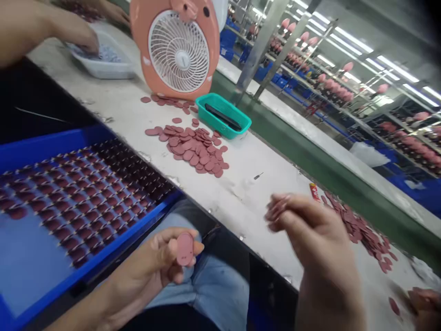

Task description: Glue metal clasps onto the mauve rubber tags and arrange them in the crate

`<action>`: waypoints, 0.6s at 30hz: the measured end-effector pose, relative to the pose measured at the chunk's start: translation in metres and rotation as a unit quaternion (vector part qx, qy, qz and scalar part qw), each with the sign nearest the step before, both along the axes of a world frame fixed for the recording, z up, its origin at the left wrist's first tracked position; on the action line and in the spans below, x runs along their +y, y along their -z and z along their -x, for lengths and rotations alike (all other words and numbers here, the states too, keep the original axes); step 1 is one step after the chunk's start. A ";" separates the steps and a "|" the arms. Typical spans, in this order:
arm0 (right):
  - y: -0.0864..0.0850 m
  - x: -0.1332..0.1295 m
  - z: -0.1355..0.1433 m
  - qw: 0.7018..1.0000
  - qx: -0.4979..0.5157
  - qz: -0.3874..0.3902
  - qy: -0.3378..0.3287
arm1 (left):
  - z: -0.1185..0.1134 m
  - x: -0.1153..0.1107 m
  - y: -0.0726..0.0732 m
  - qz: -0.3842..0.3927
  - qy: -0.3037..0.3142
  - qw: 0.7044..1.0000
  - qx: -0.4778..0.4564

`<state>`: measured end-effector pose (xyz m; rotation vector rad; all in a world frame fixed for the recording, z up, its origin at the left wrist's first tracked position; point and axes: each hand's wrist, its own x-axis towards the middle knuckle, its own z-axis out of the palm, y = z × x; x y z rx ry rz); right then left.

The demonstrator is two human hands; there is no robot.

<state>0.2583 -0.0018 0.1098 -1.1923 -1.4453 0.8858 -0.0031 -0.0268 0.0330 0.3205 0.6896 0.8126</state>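
Observation:
My left hand (151,266) is closed on a pink oval disc (185,249) with tiny dark marks near its lower end, held above my lap. Over the white table (241,202), my right hand (320,248) is blurred by motion. Its fingertips are pinched round small pink oval pieces (276,211); how many is unclear. A heap of similar pink discs (196,149) lies on the table beyond my hands. Another pile of them (361,227) spreads to the right, behind my right hand.
A blue tray (31,280) at left holds rows of dark red pieces. Beyond the heap stand a green basket (223,117) with a black object and an orange fan (179,50). Another person's hand (79,37) reaches into a white tub (110,69); another hand (425,303) shows at lower right.

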 end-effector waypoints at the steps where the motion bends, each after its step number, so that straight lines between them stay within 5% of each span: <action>1: 0.006 -0.014 0.017 1.000 -0.014 0.007 -0.026 | 0.000 -0.002 -0.001 0.002 -0.003 1.000 0.011; 7: 0.028 -0.040 0.076 0.992 -0.072 -0.033 -0.098 | 0.000 -0.007 -0.004 -0.015 0.009 0.999 0.031; 18: 0.029 -0.033 0.074 0.982 -0.135 -0.051 -0.119 | 0.001 -0.008 0.002 -0.021 0.020 0.999 0.029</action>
